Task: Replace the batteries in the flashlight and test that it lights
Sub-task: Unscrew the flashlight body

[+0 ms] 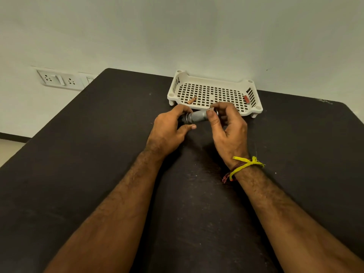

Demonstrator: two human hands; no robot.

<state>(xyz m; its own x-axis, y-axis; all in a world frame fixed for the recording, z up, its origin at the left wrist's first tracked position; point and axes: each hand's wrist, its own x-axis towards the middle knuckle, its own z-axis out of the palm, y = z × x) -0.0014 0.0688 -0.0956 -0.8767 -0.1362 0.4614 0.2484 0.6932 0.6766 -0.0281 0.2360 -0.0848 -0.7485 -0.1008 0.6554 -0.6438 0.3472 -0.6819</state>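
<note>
A small grey flashlight [198,116] lies level between both hands, just above the dark table [98,154]. My left hand [169,133] wraps its dark head end. My right hand [229,131] pinches the tail end, thumb and fingers around a round metal cap [216,112]. Behind the hands stands a white perforated tray [214,93]. One orange battery [192,100] lies at the tray's front left and a red battery [246,99] rests against its right wall.
A wall socket panel [59,78] sits on the white wall at the left. The table's left edge runs diagonally, with floor beyond. A yellow and red thread band [243,166] circles my right wrist.
</note>
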